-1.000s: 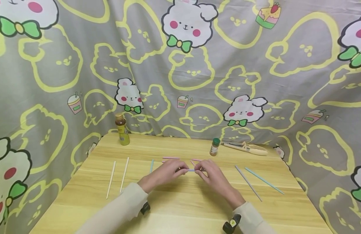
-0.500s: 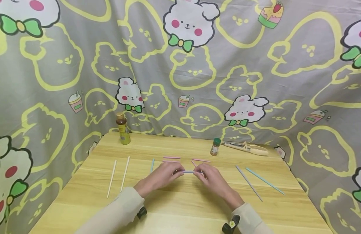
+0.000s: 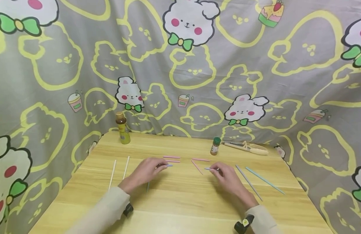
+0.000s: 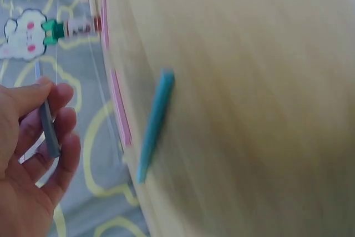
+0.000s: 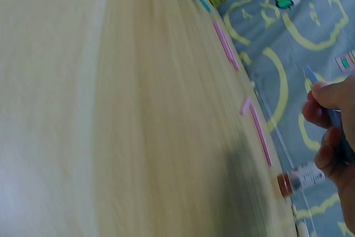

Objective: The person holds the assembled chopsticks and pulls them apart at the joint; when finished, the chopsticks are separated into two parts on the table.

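Note:
My left hand [image 3: 146, 172] pinches a short purple-blue stick [image 4: 49, 129] between thumb and fingers; its tip pokes out toward the middle. Another short purple-blue piece [image 5: 312, 74] is held by my right hand [image 3: 227, 175], pointing left. A wide gap separates the two hands, both just over the wooden table. Behind the left hand's fingertips lie two short pink sticks [image 3: 171, 157], side by side. Two more pink sticks [image 3: 197, 166] form a V between the hands. A teal stick [image 4: 156, 126] lies under the left hand, partly hidden by it in the head view.
On the left are two white sticks [image 3: 112, 174]. A long purple stick [image 3: 248, 182] and a long blue one [image 3: 265, 180] lie at right. Along the back stand a yellow-labelled bottle [image 3: 124, 133] and a green-capped jar [image 3: 215, 147], beside tongs [image 3: 247, 148]. A patterned curtain [image 3: 198, 117] surrounds the table.
Half a second ago both hands held one purple-blue stick stretched between them. Now they have moved apart, left and right, each with a separate piece.

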`<state>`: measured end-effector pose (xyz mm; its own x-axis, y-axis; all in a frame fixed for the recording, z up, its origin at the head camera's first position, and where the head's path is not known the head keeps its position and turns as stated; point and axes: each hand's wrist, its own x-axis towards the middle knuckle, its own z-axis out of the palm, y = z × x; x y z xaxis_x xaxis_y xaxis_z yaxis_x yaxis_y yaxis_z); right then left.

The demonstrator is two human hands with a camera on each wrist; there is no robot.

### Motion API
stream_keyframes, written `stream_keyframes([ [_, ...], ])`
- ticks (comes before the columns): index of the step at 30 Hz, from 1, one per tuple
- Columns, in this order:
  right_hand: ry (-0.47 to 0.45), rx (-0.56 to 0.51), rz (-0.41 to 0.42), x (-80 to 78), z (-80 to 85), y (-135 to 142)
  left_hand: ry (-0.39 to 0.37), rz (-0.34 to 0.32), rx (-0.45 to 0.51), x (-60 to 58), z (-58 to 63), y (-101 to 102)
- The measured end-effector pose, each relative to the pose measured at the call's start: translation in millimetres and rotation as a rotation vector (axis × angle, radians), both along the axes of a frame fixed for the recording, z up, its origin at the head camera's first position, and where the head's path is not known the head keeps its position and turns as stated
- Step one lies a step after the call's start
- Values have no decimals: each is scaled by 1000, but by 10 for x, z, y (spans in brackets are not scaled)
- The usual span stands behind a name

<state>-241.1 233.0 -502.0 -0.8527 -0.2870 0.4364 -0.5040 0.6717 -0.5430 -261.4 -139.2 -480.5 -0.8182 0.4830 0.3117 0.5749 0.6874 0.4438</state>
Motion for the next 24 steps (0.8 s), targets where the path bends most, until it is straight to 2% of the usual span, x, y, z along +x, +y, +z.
stream_keyframes([
  [5, -11, 10, -6, -51, -20, 115, 29, 37, -85, -65, 42, -111],
  [12, -83, 30, 1, -144, -97, 3, 86, 6, -154, -181, -19, -38],
  [18, -107, 35, -57, -194, -153, -186, 79, -19, -188, -271, -81, 67],
  [24, -187, 18, 4, -168, -173, -443, 37, -14, -179, -326, -96, 153],
])
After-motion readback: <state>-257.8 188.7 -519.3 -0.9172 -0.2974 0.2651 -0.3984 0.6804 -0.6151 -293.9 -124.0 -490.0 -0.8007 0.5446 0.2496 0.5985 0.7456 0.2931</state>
